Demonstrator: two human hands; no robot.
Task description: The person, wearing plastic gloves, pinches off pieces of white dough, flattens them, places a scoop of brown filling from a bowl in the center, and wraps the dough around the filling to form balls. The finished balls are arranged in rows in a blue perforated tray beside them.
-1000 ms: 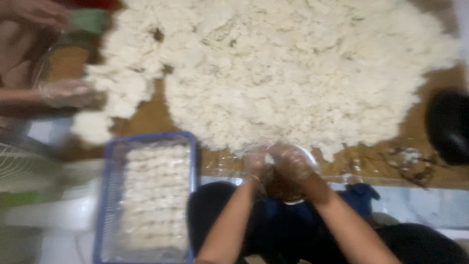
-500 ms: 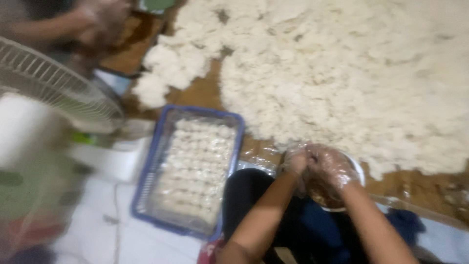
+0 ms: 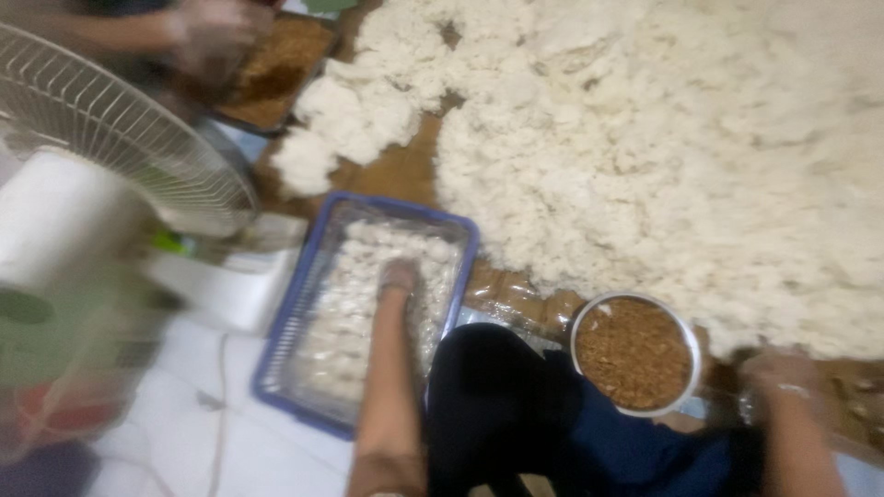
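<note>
Brown paper or board [image 3: 396, 175] covers the floor-level work surface, and a broad heap of white shredded or clumped food [image 3: 663, 138] lies over most of it; the picture is blurred by motion, so fine detail is lost.

From the head camera, the person's left hand [image 3: 400, 274] reaches into a blue plastic tray [image 3: 276, 359] lined with clear film and filled with rows of small white pieces [image 3: 350, 304]. The hand rests among the pieces near the tray's far end, fingers pointing down; whether it grips one cannot be told. The right hand [image 3: 783, 373] sits at the near edge of the white heap, just right of a round metal bowl [image 3: 692, 354] holding brown crumbly filling [image 3: 631, 354]. It seems to wear thin clear film, and its grip cannot be made out either. Between the arms is the person's dark-clothed lap [image 3: 516, 405].

At the upper left another person's hands [image 3: 207, 32] hover over a dark tray of the same brown filling [image 3: 276, 69]. A white wire-guarded fan [image 3: 120, 138] stands at the left, on a pale floor [image 3: 175, 442].
</note>
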